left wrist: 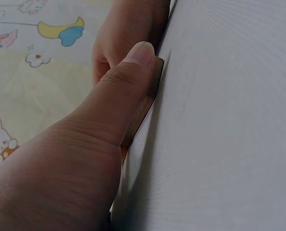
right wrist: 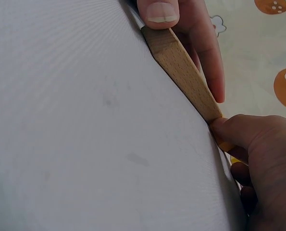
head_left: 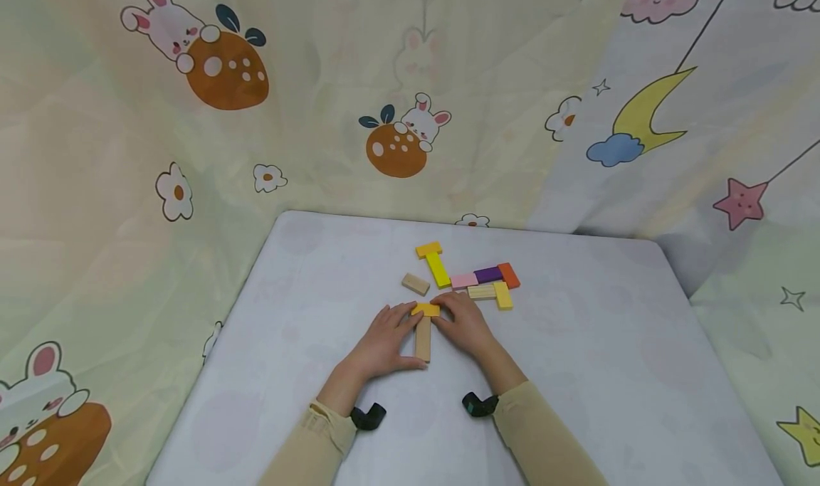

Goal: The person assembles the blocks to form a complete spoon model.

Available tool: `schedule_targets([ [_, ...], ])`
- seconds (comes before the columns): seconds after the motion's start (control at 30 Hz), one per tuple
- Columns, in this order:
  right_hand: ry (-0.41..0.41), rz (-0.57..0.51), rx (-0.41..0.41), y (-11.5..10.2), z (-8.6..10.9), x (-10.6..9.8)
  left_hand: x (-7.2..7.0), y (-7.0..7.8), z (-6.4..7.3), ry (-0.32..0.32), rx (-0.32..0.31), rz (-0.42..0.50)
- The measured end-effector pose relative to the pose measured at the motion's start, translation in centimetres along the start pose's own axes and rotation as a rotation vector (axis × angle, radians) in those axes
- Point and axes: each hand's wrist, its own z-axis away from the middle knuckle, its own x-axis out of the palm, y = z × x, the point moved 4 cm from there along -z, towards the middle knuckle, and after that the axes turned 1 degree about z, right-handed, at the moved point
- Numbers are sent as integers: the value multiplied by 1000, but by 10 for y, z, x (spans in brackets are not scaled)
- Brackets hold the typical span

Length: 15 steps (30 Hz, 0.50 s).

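Observation:
On the white table lies a long plain wooden block [head_left: 423, 340], with a short yellow-orange block [head_left: 426, 309] across its far end in a T shape. My left hand [head_left: 383, 344] spans the pair: its thumb [left wrist: 140, 54] presses the wooden block's near end, while the fingertips reach the yellow-orange block's left end. From the other side my right hand [head_left: 466, 324] pinches the yellow-orange block's right end between thumb [right wrist: 234, 127] and fingers. In the right wrist view the wooden block [right wrist: 188, 79] shows its side, low against the tabletop.
Beyond the hands lie a loose wooden block [head_left: 416, 284] and a joined row of flat blocks: yellow [head_left: 438, 269], pink [head_left: 464, 280], purple [head_left: 488, 275], red-orange [head_left: 510, 275] and others. A printed cloth [head_left: 320, 102] hangs behind the table [head_left: 608, 372].

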Motion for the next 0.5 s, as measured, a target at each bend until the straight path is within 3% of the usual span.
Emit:
schedule_targets([
  [0.27,-13,-23,1,-1,1,-3,-1,0,-1,-7,-1,-2],
  [0.5,-82,-84,65,4,8,-8,-1,0,-1,-4,1,0],
])
